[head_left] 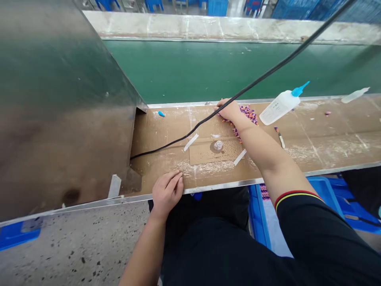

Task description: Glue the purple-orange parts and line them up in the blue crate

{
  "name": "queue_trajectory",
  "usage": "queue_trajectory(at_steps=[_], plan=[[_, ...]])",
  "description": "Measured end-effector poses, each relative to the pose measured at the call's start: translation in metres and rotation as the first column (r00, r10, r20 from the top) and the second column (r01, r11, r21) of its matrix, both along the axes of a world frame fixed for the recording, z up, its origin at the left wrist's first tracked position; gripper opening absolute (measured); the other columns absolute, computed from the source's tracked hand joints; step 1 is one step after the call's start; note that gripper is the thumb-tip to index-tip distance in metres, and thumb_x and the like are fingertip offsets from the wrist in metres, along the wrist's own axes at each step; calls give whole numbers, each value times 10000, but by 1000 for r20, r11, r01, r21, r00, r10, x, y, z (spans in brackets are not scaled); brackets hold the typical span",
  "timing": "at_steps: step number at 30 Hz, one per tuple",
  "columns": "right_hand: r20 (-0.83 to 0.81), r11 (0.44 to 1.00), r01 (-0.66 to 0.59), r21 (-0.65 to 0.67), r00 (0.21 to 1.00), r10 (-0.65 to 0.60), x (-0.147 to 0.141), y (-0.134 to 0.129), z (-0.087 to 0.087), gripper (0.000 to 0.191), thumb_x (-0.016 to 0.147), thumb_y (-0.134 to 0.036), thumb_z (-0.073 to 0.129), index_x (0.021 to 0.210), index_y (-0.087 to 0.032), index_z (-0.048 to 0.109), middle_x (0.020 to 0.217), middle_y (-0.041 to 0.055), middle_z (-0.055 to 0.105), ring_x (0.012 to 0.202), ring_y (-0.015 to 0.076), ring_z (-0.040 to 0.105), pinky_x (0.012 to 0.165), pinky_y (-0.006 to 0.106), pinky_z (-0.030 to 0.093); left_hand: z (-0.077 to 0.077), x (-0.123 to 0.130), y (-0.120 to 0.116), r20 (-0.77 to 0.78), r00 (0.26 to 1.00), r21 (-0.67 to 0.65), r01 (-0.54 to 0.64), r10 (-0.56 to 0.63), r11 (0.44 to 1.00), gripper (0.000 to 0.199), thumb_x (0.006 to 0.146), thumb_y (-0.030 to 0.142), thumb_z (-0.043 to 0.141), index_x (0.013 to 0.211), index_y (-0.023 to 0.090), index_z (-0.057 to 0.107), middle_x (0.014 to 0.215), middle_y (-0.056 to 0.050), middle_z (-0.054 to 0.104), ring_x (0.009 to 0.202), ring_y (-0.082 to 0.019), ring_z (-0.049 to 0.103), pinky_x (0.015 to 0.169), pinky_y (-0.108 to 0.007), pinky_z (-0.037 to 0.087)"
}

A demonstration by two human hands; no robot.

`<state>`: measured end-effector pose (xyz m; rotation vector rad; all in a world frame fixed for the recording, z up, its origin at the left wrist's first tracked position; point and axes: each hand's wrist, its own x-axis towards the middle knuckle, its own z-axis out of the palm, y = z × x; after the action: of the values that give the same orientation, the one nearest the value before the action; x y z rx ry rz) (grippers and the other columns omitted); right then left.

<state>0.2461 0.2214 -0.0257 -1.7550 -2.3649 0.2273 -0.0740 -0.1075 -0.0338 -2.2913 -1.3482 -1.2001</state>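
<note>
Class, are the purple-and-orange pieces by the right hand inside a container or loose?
Loose: the pieces lie strewn on brown cardboard by the right hand.

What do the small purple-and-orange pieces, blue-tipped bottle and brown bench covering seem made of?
Small pieces: perhaps plastic or rubber, brightly coloured, too small to tell. Bottle: probably plastic, its body smooth and milky. Bench covering: likely cardboard, matte brown with pale scuffs.

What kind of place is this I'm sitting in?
Probably a factory assembly line: what looks like a green conveyor belt runs alongside the workbench, which holds many small purple-and-orange pieces; blue crates stand beyond.
</note>
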Motion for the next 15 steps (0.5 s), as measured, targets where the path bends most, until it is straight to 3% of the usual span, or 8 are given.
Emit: queue_trajectory(at_steps=[4,7,9,10,12,14,15], plan=[[11,997,-82,-5,997,82,8,-30,9,336,1025,-290,572,1136,-173,868,1212,184,838,1165,383,712,1071,494,512,15,-17,-21,47,999,79,16,-20,997,197,934,17,726,1073,154,751,983,-106,842,831,-196,821,831,-293,676],[18,986,-165,-19,986,165,26,-54,16,317,1002,-255,564,1072,-199,868,1147,144,849,1107,343,722,1038,473,513,24,-52,-44,17,994,228,-111,110,967,139,872,20,728,947,132,766,859,-110,830,678,-202,789,687,-286,650],[13,976,-214,-34,977,214,39,-69,21,273,977,-240,590,993,-217,862,1067,113,854,1053,318,733,1013,457,526,30,-84,-53,28,967,362,-245,252,899,90,851,83,718,831,155,767,707,-56,786,541,-191,724,514,-253,541],[7,971,-233,-41,972,234,44,-75,23,254,966,-233,602,960,-227,856,1038,98,854,1035,306,737,1009,451,533,35,-100,-54,54,943,421,-320,329,849,115,847,127,697,776,174,773,624,-27,744,468,-181,664,433,-236,436],[-29,966,-256,-24,966,255,53,-86,25,241,966,-237,609,942,-243,848,1028,81,853,1047,298,744,1037,458,543,47,-128,-45,113,890,412,-446,441,795,194,822,229,654,647,205,735,503,-1,647,385,-160,537,393,-218,272],[-104,970,-239,39,965,242,60,-96,24,255,988,-259,593,984,-248,848,1063,88,848,1091,308,741,1077,489,546,66,-142,-25,153,848,389,-523,507,758,269,733,370,657,522,210,608,435,-11,550,381,-157,424,431,-248,260],[-146,973,-218,75,963,227,62,-100,22,266,998,-265,582,1016,-251,848,1079,93,844,1110,317,737,1092,512,546,78,-143,-12,154,848,351,-526,506,775,293,699,404,649,496,218,548,414,-10,498,401,-158,386,451,-271,288]])
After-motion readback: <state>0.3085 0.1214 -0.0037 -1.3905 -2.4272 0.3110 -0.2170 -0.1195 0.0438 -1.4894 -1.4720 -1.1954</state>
